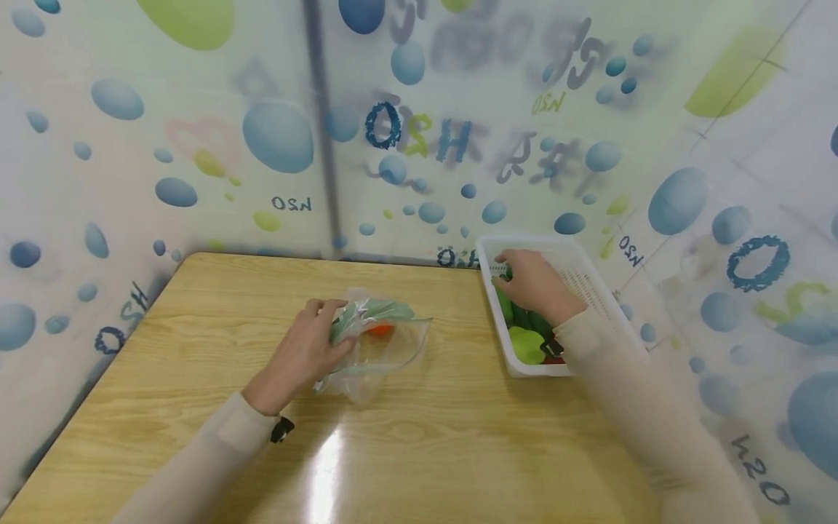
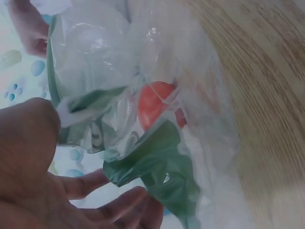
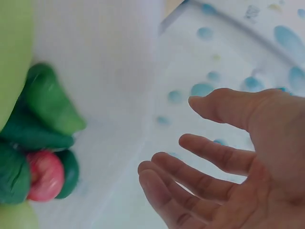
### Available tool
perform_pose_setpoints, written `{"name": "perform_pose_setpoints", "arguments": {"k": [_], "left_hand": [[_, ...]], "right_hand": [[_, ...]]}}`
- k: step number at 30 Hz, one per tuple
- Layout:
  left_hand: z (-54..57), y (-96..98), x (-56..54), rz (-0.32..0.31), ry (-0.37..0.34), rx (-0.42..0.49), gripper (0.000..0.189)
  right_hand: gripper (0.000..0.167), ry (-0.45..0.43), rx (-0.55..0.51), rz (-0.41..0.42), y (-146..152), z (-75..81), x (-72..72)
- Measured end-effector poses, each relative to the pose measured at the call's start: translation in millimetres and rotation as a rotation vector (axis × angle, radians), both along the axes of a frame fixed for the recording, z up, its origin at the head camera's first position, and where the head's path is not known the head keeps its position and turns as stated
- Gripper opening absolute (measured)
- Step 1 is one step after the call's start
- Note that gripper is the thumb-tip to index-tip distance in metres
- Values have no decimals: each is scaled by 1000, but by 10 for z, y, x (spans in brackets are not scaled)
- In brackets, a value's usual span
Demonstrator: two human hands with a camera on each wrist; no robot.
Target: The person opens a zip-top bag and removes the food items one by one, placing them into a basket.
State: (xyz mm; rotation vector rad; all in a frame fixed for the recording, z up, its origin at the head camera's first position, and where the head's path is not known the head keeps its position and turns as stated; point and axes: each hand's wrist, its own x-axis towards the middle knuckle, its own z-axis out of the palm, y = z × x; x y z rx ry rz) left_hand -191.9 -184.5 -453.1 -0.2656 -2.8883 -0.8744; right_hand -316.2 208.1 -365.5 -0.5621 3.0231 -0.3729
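Note:
My left hand [image 1: 302,351] holds a clear plastic bag [image 1: 399,352] with a green band by its mouth. In the left wrist view the thumb lies at one edge of the bag, and the fingers [image 2: 128,205] touch its green part. Inside the bag shows a round red-orange thing like a tomato [image 2: 153,102]. My right hand [image 1: 533,282] reaches over a white plastic basket [image 1: 507,360], its fingers spread and loosely bent with nothing between them. Beside it in the right wrist view are a green pepper [image 3: 55,102] and a red apple-like fruit [image 3: 46,175].
The basket also holds a yellow-green rounded thing [image 1: 526,345] and several dark green vegetables [image 3: 28,131]. It stands at the right of the wooden table [image 1: 196,327]. Close behind the table is a patterned wall sheet [image 1: 275,225] with blue and green spots.

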Motion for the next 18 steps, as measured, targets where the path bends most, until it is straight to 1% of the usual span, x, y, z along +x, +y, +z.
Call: {"name": "perform_pose_setpoints", "arguments": {"k": [3, 6, 9, 12, 15, 18], "left_hand": [[9, 29, -20, -36, -19, 18, 67], [0, 54, -36, -58, -32, 14, 68], [-24, 73, -59, -68, -19, -1, 65], [-50, 83, -87, -67, -15, -3, 62], [-67, 92, -110, -58, -10, 1, 58], [-78, 109, -129, -45, -8, 6, 54]], "right_hand": [[49, 53, -18, 44, -116, 27, 135], [46, 110, -56, 113, -250, 24, 267], [42, 156, -127, 220, -388, -27, 395], [38, 199, -202, 358, -546, -122, 513], [32, 230, -233, 492, -727, -221, 623], [26, 236, -224, 602, -909, -323, 708]]}}
